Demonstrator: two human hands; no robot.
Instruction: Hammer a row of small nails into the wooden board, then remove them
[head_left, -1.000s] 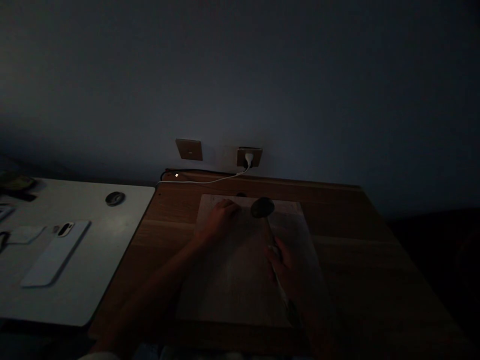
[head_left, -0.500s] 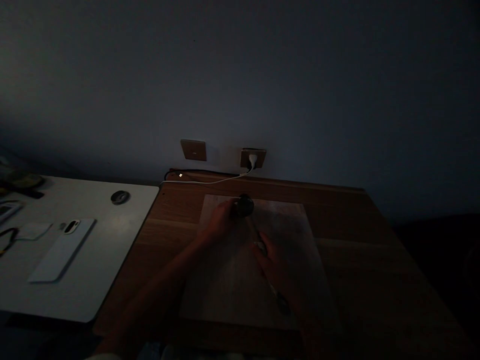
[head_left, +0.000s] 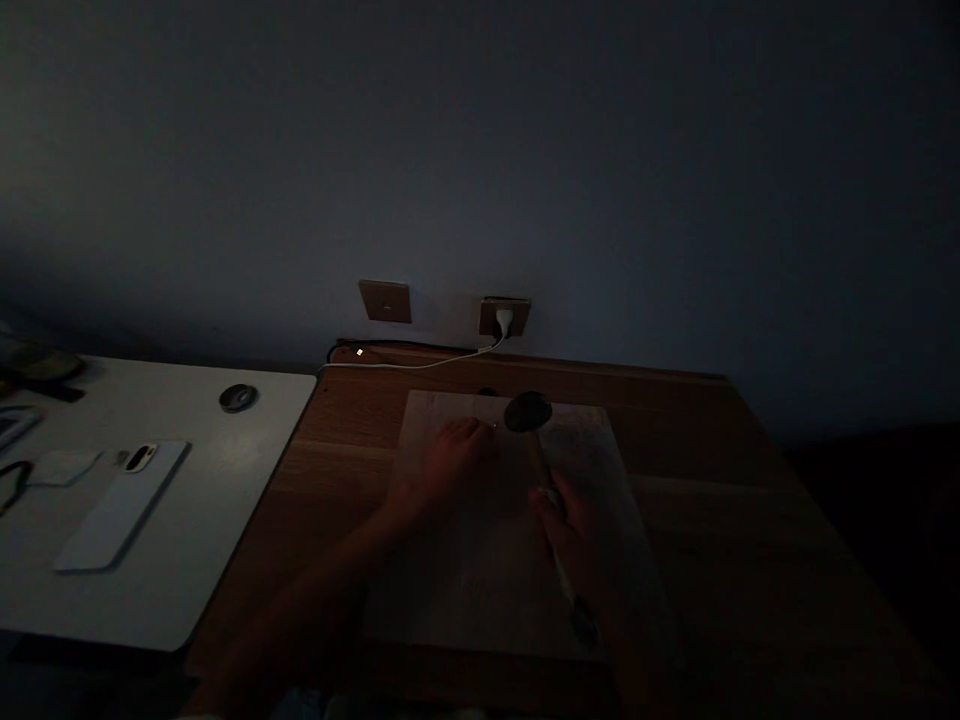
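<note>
My right hand (head_left: pixel 568 525) is closed round the handle of a long-handled tool (head_left: pixel 543 462) with a dark, round head. The tool slants over a pale board (head_left: pixel 480 590), its head toward the wall and its dark lower end near my wrist. Left of that head, my left hand (head_left: pixel 459 448) rests over the back of the board with its fingers curled. A tiny bright glint shows by its fingertips, but what they hold, if anything, is too dark to make out. A small dark object (head_left: pixel 487 391) lies at the board's back edge.
The board lies on a wooden table (head_left: pixel 720 560) against the wall. A white table (head_left: pixel 217 480) adjoins on the left, bearing a phone (head_left: pixel 124 510), a roll of tape (head_left: pixel 238 398) and other items. A white cable (head_left: pixel 420 366) runs along the back to a wall socket (head_left: pixel 504 317).
The tool's head has moved right, away from my left hand, and its round face now shows. My right hand has shifted right with it. My left hand has come slightly nearer and right.
</note>
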